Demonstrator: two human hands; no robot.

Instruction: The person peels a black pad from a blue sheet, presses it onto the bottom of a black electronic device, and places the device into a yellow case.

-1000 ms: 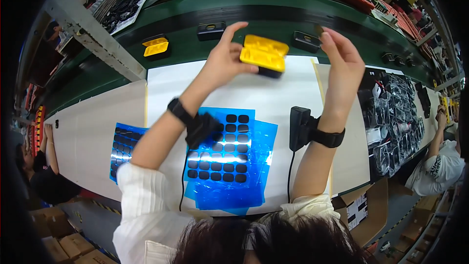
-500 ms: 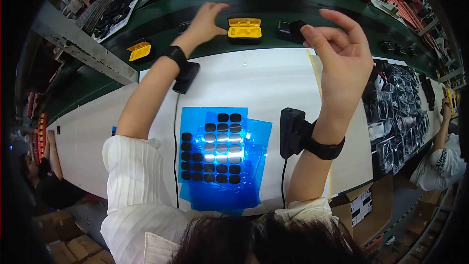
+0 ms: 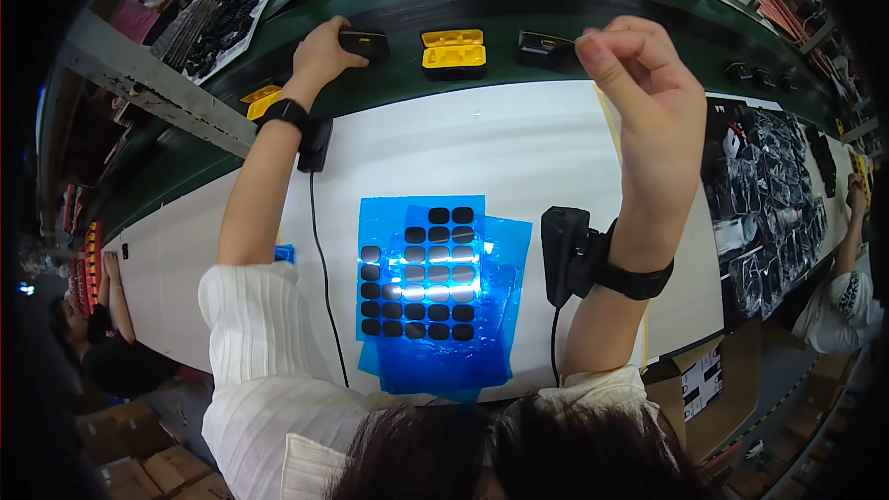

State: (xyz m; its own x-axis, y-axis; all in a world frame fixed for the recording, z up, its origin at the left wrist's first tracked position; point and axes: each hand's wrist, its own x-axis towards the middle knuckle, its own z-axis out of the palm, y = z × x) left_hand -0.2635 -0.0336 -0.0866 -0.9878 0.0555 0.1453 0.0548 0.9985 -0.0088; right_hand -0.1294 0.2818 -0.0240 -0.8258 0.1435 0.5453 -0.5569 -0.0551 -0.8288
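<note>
At the far left, my left hand has its thumb and fingers around the left end of a closed black case. My right hand is raised at the right, its thumb and fingers closed in a pinch beside another black case. A dark shape shows by those fingertips, too unclear to name. Between the hands stands an open case with a yellow inside. Nearer me, blue film sheets carry rows of black rounded-square pads. Wrist straps hold black devices on both my forearms.
Another yellow-lined case sits behind my left wrist. A metal post slants at the left. Cables run down the white table. Plastic-wrapped parts lie at the right. Co-workers sit at both sides, with cartons below.
My left hand has moved left and closed around the black case's end. My right hand's fingers have drawn in closer to a pinch. The view has shifted slightly.
</note>
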